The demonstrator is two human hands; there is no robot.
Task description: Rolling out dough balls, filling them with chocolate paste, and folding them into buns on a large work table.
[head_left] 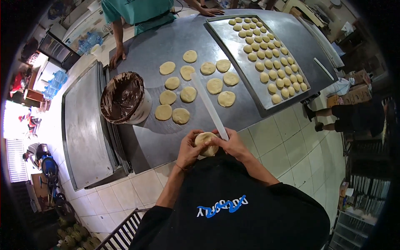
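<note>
I keep my left hand [188, 149] cupped around the dough disc [206, 143] while my right hand [233, 143], fingers closed on the white spatula [209, 106], spreads evenly.

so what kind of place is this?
Most likely a small bakery or food production kitchen. A steel worktable carries flat dough rounds, a metal tray of shaped pieces and a tub of chocolate filling. Both hands hold a dough piece.
</note>
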